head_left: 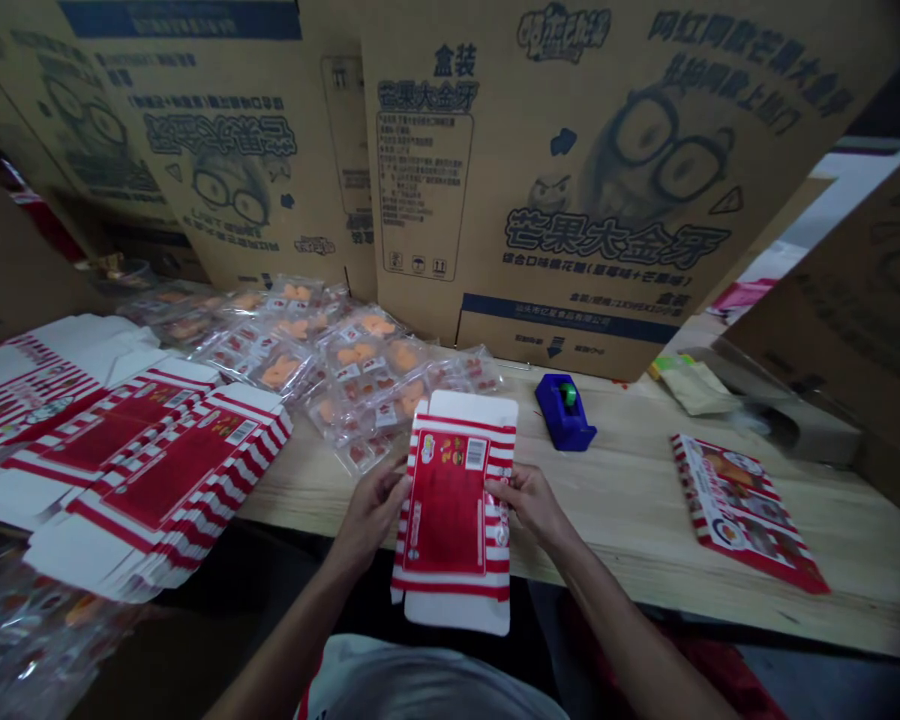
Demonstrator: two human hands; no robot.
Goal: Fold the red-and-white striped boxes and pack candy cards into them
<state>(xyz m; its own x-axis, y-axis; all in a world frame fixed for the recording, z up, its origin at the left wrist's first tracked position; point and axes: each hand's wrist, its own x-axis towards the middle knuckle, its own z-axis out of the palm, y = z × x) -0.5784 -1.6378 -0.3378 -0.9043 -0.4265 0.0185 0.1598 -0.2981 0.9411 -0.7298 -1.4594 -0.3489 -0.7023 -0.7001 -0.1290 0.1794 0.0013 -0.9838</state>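
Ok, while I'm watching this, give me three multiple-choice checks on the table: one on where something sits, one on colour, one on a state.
1. Where is the blue tape dispenser?
A) On the floor
B) Inside a cardboard carton
C) On the pale wooden table

2. What colours stripe the flat cardboard carton blank between the left hand and right hand?
A) Green and white
B) Red and white
C) Blue and yellow

3. What state is that blank in?
A) Opened out flat, flaps spread
B) Closed and taped into a box
C) Torn in two

1: C, it stands on the wood beyond the right hand.
2: B, red and white bands run across both ends.
3: A, its panels lie open with no box formed.
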